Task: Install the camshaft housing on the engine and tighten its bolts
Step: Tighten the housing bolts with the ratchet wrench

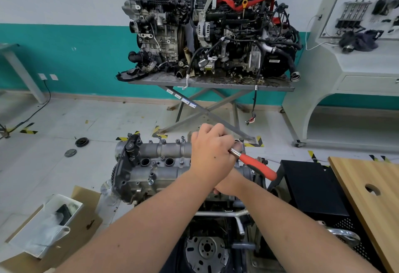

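Observation:
The grey camshaft housing (157, 154) lies on top of the engine (138, 184) just in front of me, with several bolts standing along its edges. My left hand (210, 154) reaches over its right end, fingers curled round the head of a ratchet wrench (255, 165) whose red handle sticks out to the lower right. My right hand (226, 186) lies under my left wrist against the housing's near side. Most of it is hidden, so I cannot see whether it holds anything.
Two engines (207, 30) stand on a scissor lift table (216, 83) at the back. An open cardboard box (51, 225) lies at the lower left. A black crate (313, 188) and a wooden board (371, 195) are at the right. Two round parts (82, 142) lie on the floor.

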`<action>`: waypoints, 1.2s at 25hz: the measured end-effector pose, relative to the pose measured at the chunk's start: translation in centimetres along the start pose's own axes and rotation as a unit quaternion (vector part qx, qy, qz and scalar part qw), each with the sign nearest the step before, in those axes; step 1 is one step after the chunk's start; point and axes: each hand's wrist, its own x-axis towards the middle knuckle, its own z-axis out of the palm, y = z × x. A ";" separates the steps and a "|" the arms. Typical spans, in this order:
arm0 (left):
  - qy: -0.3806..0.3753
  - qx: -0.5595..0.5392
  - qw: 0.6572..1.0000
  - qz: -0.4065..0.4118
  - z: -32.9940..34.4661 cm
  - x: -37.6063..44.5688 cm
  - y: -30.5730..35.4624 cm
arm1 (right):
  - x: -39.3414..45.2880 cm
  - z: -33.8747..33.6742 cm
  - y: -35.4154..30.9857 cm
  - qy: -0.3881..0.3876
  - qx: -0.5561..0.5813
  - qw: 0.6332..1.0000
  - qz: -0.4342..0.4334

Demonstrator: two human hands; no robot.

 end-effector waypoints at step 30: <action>-0.370 0.074 0.926 0.022 -3.8 6.1 -2.0 | 0.2 0.1 0.2 -0.010 -0.027 1.000 -0.002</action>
